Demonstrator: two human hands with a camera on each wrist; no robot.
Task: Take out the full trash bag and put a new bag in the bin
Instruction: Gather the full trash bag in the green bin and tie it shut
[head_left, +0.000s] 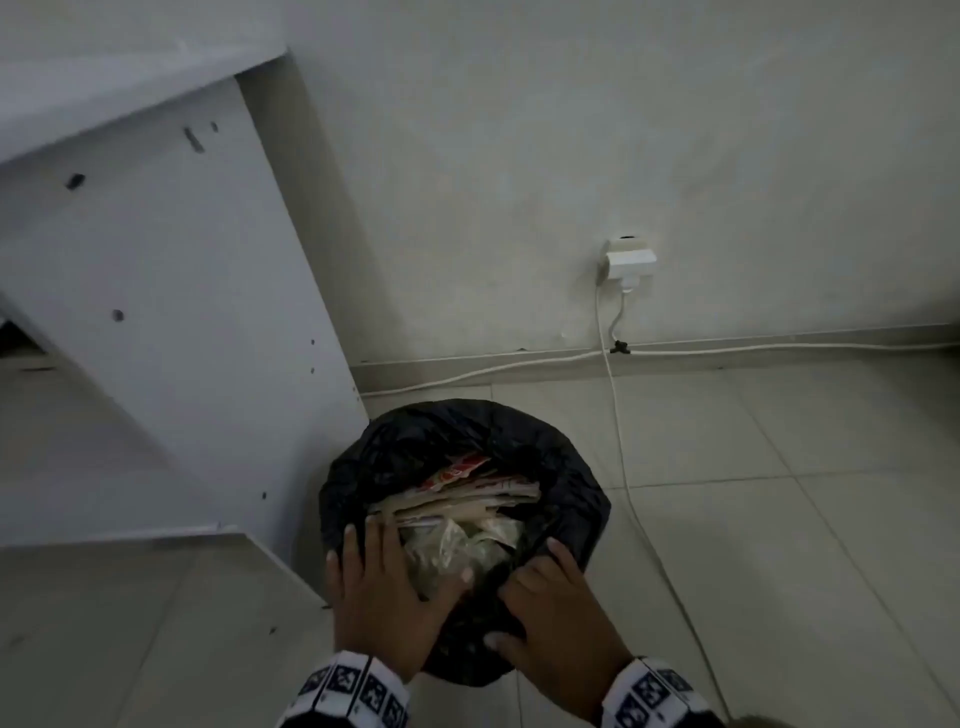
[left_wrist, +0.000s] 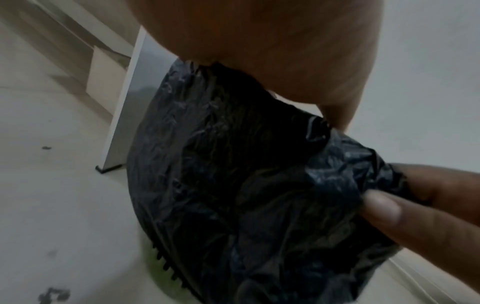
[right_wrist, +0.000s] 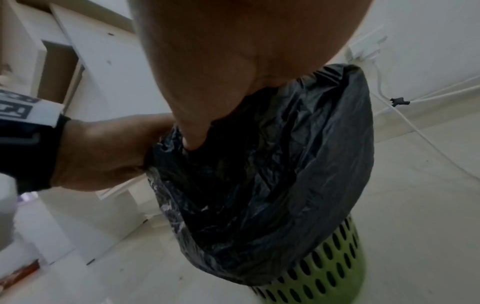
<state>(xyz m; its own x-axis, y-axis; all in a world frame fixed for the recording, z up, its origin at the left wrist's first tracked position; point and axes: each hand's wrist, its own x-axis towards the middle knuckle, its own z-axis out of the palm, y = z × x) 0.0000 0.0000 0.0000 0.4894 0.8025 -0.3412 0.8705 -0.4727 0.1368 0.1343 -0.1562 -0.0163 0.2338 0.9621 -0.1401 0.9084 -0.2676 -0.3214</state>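
Observation:
A black trash bag (head_left: 566, 467) lines a green perforated bin (right_wrist: 324, 267) on the floor, its rim folded over the bin's top. Paper and plastic waste (head_left: 467, 509) fills it to the brim. My left hand (head_left: 395, 561) lies flat on the near-left rim and the waste, fingers spread and straight. At the near-right rim, my right hand (head_left: 519, 597) pinches a bunched fold of the bag. In the left wrist view, that fold (left_wrist: 345, 174) sits between the right hand's thumb and finger. In the right wrist view, the thumb (right_wrist: 192, 135) digs under the bag's edge.
A white cabinet panel (head_left: 156, 312) stands right against the bin's left side. A wall socket (head_left: 628, 260) is behind it, and a white cable (head_left: 623, 457) runs down across the tiled floor just right of the bin. Open tiles lie to the right.

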